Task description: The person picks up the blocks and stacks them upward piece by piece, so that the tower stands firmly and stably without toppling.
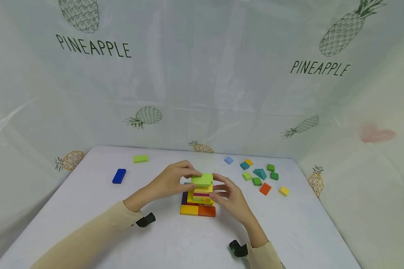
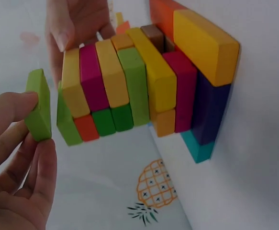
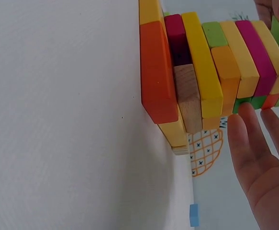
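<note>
Facing a pineapple-print cloth (image 1: pixel 202 82) across your bench (image 1: pixel 181 243)

Before you on the bench stands a tower of coloured blocks (image 1: pixel 202 195), stacked in layers. Your left hand (image 1: pixel 173 180) is beside its top, pinching a light green block (image 2: pixel 44 110) between thumb and fingers, just apart from the stack. Your right hand (image 1: pixel 232 200) is at the other side, fingers relaxed and loosely spread, gripping nothing; you cannot tell whether the fingertips touch the tower. Over to your left lie a blue block (image 1: pixel 119 176) and a lime block (image 1: pixel 140 159), while smaller loose blocks (image 1: pixel 260 173) are scattered to your right.
</note>
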The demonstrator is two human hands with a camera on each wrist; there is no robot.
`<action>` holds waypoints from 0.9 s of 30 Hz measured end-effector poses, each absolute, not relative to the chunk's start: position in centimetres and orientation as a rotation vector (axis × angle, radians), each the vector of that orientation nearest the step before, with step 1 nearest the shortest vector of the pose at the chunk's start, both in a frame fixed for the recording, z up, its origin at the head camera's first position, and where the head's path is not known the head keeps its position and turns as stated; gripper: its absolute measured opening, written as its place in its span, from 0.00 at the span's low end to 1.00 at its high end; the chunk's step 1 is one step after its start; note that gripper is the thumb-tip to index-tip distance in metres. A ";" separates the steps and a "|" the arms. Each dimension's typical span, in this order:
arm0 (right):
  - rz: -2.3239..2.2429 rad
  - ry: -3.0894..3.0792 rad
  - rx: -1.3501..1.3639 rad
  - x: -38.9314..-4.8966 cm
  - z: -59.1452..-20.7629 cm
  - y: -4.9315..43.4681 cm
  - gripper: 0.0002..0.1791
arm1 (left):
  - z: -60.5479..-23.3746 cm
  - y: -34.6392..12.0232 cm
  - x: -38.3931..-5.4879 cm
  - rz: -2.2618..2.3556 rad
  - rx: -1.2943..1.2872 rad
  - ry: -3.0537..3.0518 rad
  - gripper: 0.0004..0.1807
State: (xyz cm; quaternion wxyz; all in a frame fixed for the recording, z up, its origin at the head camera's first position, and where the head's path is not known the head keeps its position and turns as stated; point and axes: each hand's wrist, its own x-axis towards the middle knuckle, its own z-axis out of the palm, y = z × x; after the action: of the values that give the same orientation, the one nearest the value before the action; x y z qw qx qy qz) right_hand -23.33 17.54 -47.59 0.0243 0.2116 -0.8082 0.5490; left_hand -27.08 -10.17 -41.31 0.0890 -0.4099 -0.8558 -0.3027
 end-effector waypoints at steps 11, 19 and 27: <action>1.707 -2.504 0.669 -23.3 -47.5 17.7 0.38 | -41.7 -8.6 -26.3 -0.880 -1.243 -2.517 0.17; 1.712 -2.515 0.649 -23.2 -47.5 17.6 0.37 | -42.7 -8.5 -26.4 -0.938 -1.146 -2.589 0.26; 1.718 -2.509 0.640 -23.1 -47.2 17.5 0.36 | -42.9 -8.5 -26.6 -1.030 -1.139 -2.617 0.24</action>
State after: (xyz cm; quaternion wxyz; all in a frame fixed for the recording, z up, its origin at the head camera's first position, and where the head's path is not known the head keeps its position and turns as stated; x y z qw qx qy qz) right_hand -23.06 17.48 -47.25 0.0172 0.2060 -0.8073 0.5528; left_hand -26.64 -8.53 -42.89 0.0536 -0.3750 -0.8612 -0.3389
